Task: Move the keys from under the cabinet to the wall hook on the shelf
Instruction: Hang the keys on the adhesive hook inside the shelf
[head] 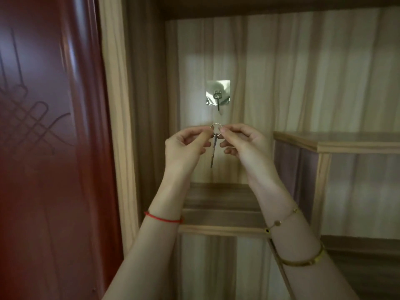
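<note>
A metal key ring [216,126] with keys [213,152] hanging straight down from it is held up inside the shelf compartment. My left hand [186,146] pinches the ring's left side and my right hand [242,141] pinches its right side. The wall hook [218,98], a small metal hook on a clear square adhesive pad, is stuck to the back panel just above the ring. A short gap separates the ring's top from the hook's tip. Nothing hangs on the hook.
A dark red door [43,148] fills the left side. The shelf's wooden side post [121,126] stands beside it. A lower shelf board [220,204] lies beneath my hands, and a smaller cubby top [337,141] juts in at the right.
</note>
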